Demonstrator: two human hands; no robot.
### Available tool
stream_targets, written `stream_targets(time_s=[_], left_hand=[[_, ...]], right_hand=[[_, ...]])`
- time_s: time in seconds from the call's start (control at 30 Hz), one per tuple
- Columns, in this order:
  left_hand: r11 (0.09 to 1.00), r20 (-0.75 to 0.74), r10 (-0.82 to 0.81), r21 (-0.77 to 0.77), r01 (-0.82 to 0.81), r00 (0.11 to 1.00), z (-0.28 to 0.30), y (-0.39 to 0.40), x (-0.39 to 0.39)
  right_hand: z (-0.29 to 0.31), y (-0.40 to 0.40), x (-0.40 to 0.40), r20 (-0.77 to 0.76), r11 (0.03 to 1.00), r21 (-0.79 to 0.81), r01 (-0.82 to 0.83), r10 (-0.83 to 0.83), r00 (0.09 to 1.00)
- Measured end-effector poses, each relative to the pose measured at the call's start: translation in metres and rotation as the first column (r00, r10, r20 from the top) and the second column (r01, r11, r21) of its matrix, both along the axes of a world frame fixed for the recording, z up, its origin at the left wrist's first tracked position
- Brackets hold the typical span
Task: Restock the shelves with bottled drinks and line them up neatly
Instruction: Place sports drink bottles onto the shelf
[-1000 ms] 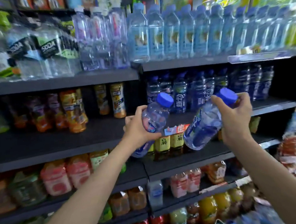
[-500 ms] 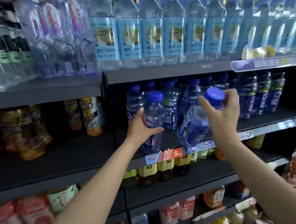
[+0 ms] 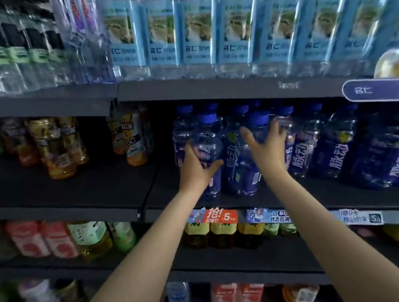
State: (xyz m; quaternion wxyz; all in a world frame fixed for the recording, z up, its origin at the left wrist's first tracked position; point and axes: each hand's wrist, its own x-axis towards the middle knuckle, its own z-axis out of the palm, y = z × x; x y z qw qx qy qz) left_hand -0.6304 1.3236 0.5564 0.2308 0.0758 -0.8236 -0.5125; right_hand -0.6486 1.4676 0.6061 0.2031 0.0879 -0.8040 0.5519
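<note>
Dim shelves, motion blur, warped edges

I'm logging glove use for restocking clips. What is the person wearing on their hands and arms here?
Nothing shows: the left hand and right hand are bare, no gloves, rings or watch visible. Both forearms are uncovered to the frame's bottom edge, with no sleeve in view.

The bottles (image 3: pixel 315 144) on the middle shelf (image 3: pixel 295 197) are clear with royal-blue caps and dark blue labels bearing white characters. Above them, the water bottles (image 3: pixel 196 29) wear pale blue labels with a green-brown picture. The tea bottles (image 3: pixel 57 150) at left are amber and orange. The shelf is charcoal black. A price tag (image 3: pixel 220 215) is orange-red with white print.
</note>
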Motion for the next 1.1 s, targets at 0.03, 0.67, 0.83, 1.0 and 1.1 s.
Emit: stream_targets(time_s=[0.03,0.67,0.83,1.0,1.1], left_hand=[[1.000,0.043,0.006,-0.013,-0.005,0.999,-0.006,0.004,0.000],[0.907,0.203,0.280,-0.377,-0.189,0.938,-0.017,0.031,-0.021],[0.922,0.197,0.263,-0.341,-0.186,0.944,-0.018,0.032,-0.032],[0.951,0.209,0.182,-0.287,-0.118,0.961,-0.021,0.030,-0.033],[0.948,0.201,0.130,-0.312,-0.062,0.971,-0.020,0.022,-0.025]], right_hand=[[-0.009,0.001,0.000,0.045,0.997,0.053,-0.058,0.056,0.997],[-0.057,0.029,-0.044,-0.107,0.931,0.341,0.132,-0.102,0.989],[-0.057,0.024,-0.048,-0.122,0.911,0.376,0.167,-0.130,0.984],[-0.054,0.011,-0.052,-0.052,0.871,0.441,0.217,-0.217,0.975],[-0.051,0.006,-0.051,0.015,0.889,0.423,0.178,-0.204,0.979]])
